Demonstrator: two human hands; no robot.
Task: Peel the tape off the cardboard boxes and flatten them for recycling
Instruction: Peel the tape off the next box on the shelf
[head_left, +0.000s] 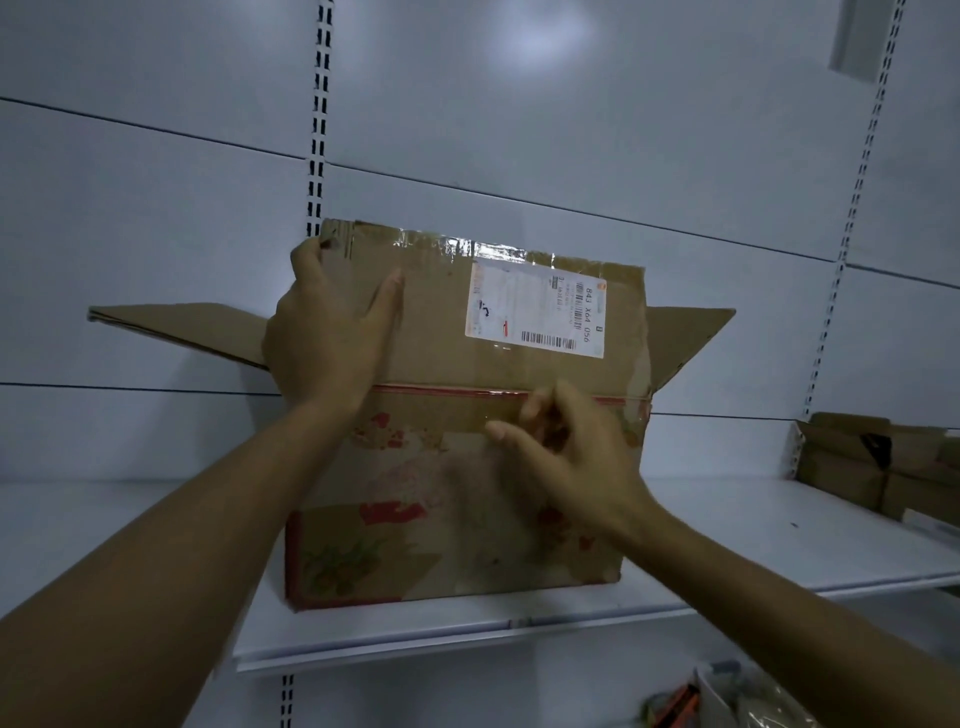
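– Forearms nearest, both bare: left forearm (182, 545) from the lower left, right forearm (779, 587) from the lower right, both stretched toward the shelf. What's at the ends of them?
– The cardboard box (452, 525). It stands on the white shelf (727, 525), printed front toward the camera. Its near flap (436, 332) is upright, with the left side flap (182, 322) and right side flap (685, 338) splayed outward.
– And the left grip?
– The left grip (332, 322) is closed round the near flap's top left corner. The fingers hook over the edge and the thumb lies flat on the front face.
– The right one?
– The right grip (566, 447) sits at the crease where flap meets front, on the strip of clear tape (457, 410) running along it. Its fingers are curled and the thumb points left. It's blurred, so I cannot tell whether any tape is pinched.
– Anything else on that flap?
– A white shipping label (535, 312) at the upper right, and more glossy tape (467, 247) along the top edge.
– Around the box?
– More stacked boxes (872, 467) at the shelf's far right, well apart. Behind is a grey back panel with slotted uprights (319, 130).
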